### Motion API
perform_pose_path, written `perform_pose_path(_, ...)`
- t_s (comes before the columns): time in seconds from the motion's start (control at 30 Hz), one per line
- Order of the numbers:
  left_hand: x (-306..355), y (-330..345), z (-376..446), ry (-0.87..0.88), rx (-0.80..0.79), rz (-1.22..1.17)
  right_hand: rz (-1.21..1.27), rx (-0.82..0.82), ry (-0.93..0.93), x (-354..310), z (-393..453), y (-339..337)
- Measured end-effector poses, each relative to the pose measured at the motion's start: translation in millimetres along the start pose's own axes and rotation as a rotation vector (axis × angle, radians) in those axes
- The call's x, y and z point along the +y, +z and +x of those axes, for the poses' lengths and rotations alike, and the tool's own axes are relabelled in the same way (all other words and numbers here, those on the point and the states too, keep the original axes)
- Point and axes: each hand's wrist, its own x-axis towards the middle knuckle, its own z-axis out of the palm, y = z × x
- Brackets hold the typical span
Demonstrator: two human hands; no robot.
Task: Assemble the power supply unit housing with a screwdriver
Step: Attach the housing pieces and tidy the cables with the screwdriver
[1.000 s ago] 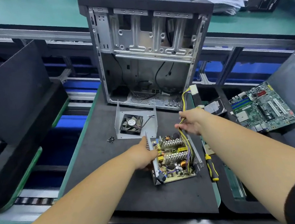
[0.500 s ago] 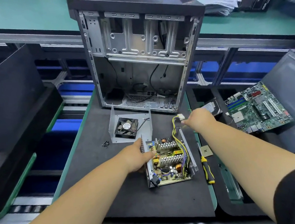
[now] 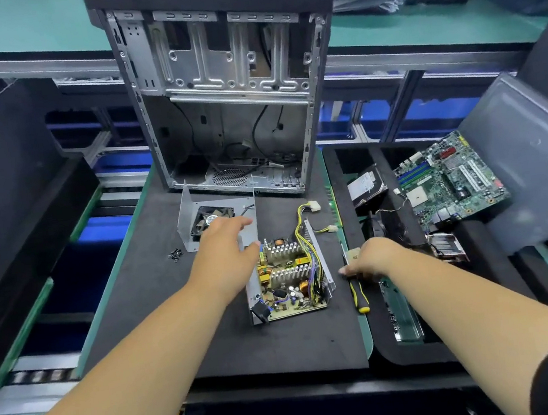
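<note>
Nothing is gripped by the left hand (image 3: pixel 223 253): in the head view its fingers are stretched out, relaxed, over the near edge of the fan cover (image 3: pixel 219 219), the grey sheet-metal half of the housing that lies open side up on the black mat (image 3: pixel 161 310). Whether the cover is touched cannot be told. The right hand (image 3: pixel 372 259) is laid over the upper part of the screwdriver (image 3: pixel 359 295), whose black and yellow handle shows toward the near side; the fingers are curled downward there, but whether the tool is actually clasped cannot be told, as the fingertips are hidden.

The power supply base (image 3: pixel 289 276) is seen between the two hands, near the middle of the mat, with its circuit board, heat sinks and coils fully exposed and its yellow cable bundle (image 3: pixel 304 215) trailing to the far right. A small heap of screws (image 3: pixel 175 254) is left on the mat, left of the cover.

The task is judged to be at an early stage: the two housing halves are apart, no screw is seen fitted, and the cover has yet to be placed over the base and fastened.

Farther off, an open computer case (image 3: pixel 227 92) stands upright, and a motherboard (image 3: pixel 452 178) lies on the right.
</note>
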Motion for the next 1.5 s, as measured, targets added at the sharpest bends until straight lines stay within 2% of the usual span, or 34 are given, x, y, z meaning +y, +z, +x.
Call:
perform_pose_path(0.17,1.8,-5.3,-13.7,0.034,0.048,-0.076,0.009,0.094,-0.028,7.2,-4.1,22.6)
perform_pose_path(0.3,-6.1,-16.2,-23.2,0.021,0.128,-0.141,0.244,0.167,-0.011,12.9,-13.2,23.0)
perform_pose_path(0.4,-15.0,-24.5,-25.8,-0.038,0.189,-0.167,0.307,0.279,-0.051,8.7,-24.8,4.6)
perform_pose_path(0.6,-37.3,-42.6,-20.6,-0.159,0.28,-0.234,0.589,0.446,-0.27,-35.1,-61.8,-39.1)
perform_pose_path(0.77,-56.8,-66.5,-11.0,-0.257,0.361,-0.257,0.831,0.433,-0.529,-100.8,-89.6,-57.3)
perform_pose_path(0.9,-78.7,-81.7,-2.4,-0.288,0.376,-0.283,0.868,0.379,-0.627,-154.2,-101.6,-51.1)
perform_pose_path(1.03,-106.6,-90.1,8.0,-0.333,0.32,-0.242,0.862,0.247,-0.575,-192.9,-99.0,-39.2)
perform_pose_path(1.13,-130.1,-90.9,14.9,-0.37,0.247,-0.184,0.878,0.209,-0.604,-209.4,-96.5,-32.2)
perform_pose_path(1.3,-159.4,-85.8,25.9,-0.416,0.134,-0.133,0.953,0.239,-0.618,-231.4,-89.1,-29.0)
perform_pose_path(1.5,-176.3,-78.3,46.0,-0.331,-0.039,0.039,1.009,0.245,-0.605,-250.9,-81.1,-27.3)
